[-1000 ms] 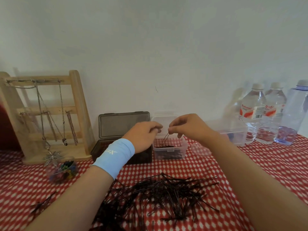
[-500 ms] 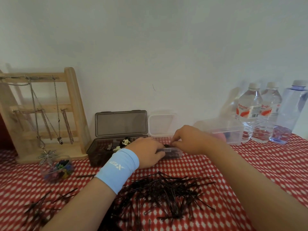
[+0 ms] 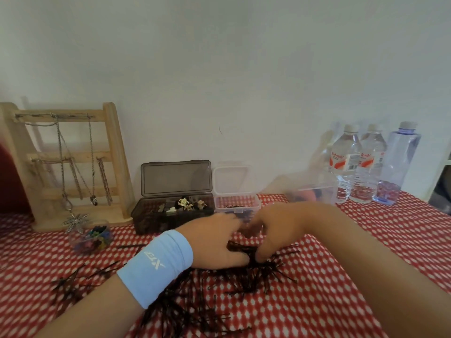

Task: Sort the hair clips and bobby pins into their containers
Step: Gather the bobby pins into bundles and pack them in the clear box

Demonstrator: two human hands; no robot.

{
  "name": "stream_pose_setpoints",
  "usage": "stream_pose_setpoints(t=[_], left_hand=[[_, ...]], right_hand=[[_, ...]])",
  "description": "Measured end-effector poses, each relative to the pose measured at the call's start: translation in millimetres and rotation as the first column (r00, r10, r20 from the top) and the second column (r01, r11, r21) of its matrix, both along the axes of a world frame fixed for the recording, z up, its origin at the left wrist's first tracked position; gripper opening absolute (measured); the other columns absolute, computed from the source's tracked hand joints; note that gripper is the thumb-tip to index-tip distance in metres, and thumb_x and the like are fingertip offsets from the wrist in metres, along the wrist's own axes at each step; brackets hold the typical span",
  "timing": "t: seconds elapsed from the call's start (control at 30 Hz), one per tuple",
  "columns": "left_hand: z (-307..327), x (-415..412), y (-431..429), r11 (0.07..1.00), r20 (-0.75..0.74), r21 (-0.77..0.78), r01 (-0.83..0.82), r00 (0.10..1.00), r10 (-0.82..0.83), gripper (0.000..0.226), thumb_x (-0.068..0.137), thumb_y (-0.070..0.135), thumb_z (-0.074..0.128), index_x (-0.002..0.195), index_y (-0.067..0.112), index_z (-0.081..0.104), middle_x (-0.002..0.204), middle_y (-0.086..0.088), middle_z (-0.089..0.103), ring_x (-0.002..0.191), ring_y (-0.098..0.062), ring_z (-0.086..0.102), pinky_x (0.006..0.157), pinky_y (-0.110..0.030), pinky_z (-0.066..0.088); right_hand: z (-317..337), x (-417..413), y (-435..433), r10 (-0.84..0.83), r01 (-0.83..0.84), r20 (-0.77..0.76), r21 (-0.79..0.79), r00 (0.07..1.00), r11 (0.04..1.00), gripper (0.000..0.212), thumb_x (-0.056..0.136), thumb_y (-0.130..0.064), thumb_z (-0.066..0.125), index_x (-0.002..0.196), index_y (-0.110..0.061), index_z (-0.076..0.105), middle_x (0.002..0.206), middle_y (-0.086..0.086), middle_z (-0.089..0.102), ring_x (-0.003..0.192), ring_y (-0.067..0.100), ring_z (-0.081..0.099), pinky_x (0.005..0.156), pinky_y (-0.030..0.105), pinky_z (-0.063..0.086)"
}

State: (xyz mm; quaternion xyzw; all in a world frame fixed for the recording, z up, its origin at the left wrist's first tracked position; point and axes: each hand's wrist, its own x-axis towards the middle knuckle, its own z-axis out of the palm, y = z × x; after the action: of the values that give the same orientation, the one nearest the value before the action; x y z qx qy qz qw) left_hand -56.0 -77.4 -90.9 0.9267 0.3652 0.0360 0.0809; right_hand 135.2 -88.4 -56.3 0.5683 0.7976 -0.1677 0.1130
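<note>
Red-and-white dotted cloth covers a desk [image 3: 341, 252] against a pale wall. Most of the sorting is judged to be left: a large, spiky heap of thin dark wire bobby pins [image 3: 256, 276] is spread across the front, while only a few are seen in the small clear plastic box [image 3: 236, 203] behind. Pale hair clips [image 3: 183, 203] are held in the smoky hinged box [image 3: 170, 215] beside it. The left hand [image 3: 214, 242] and right hand [image 3: 280, 228] are set close together on the heap, fingers curled; whether either grip is closed on pins cannot be told through blur.

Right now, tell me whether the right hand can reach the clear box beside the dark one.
Probably yes: the right hand is just in front of the clear box, its lid open.
</note>
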Motion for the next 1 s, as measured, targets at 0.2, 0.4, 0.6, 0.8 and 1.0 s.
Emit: stream_pose_setpoints(t=[0.2,0.4,0.6,0.8,1.0], left_hand=[[-31.8,-0.5,-5.0,0.999,-0.087,-0.043,0.02,0.996,-0.024,0.086,0.081,0.073,0.055,0.152,0.032,0.029,0.153,0.01,0.032,0.139,-0.013,0.032,0.116,-0.036,0.031],[-32.7,-8.9,-0.1,0.999,0.006,0.051,0.003,1.0,-0.004,0.048,0.093,0.054,0.052,0.137,0.033,0.051,0.129,0.009,0.052,0.123,-0.012,0.044,0.106,-0.036,0.041],[-37.0,-12.5,-2.8,0.999,-0.017,-0.048,-0.016,1.0,0.016,0.084,0.076,0.077,0.056,0.146,0.036,0.035,0.137,0.008,0.04,0.127,-0.013,0.035,0.108,-0.038,0.038],[-33.6,-13.4,1.2,0.998,0.038,0.026,-0.059,0.998,0.058,0.059,0.084,0.067,0.057,0.13,0.03,0.058,0.12,0.009,0.052,0.116,-0.011,0.044,0.103,-0.034,0.042],[-39.1,-7.2,-6.0,1.0,-0.049,0.007,0.006,0.999,-0.006,0.088,0.079,0.076,0.055,0.15,0.028,0.036,0.137,0.007,0.038,0.128,-0.011,0.034,0.11,-0.036,0.036]], right_hand=[[-8.2,2.4,-30.2,-0.108,0.112,0.189,-0.007,0.976,0.994,0.091,0.067,-0.053,0.086,0.145,-0.038,0.043,0.146,-0.01,0.049,0.131,0.018,0.048,0.109,0.042,0.039],[-10.9,-2.5,-30.2,-0.09,0.089,0.091,0.013,0.992,0.996,0.058,0.079,-0.032,0.083,0.133,-0.027,0.062,0.11,-0.01,0.065,0.098,0.014,0.063,0.095,0.035,0.053],[-21.9,-15.1,-14.9,-0.061,0.066,-0.065,0.082,0.996,0.994,0.033,0.082,-0.025,0.08,0.113,-0.031,0.071,0.096,-0.016,0.069,0.087,0.01,0.069,0.083,0.027,0.054],[-19.3,-5.3,-20.6,-0.151,0.162,-0.08,0.163,0.985,0.973,0.04,0.078,-0.04,0.078,0.114,-0.032,0.062,0.109,-0.013,0.064,0.101,0.01,0.06,0.095,0.032,0.052],[-27.5,-0.9,-22.8,-0.175,0.177,-0.025,0.151,0.984,0.973,0.019,0.081,-0.029,0.079,0.1,-0.028,0.075,0.095,-0.011,0.071,0.09,0.009,0.064,0.091,0.032,0.053]])
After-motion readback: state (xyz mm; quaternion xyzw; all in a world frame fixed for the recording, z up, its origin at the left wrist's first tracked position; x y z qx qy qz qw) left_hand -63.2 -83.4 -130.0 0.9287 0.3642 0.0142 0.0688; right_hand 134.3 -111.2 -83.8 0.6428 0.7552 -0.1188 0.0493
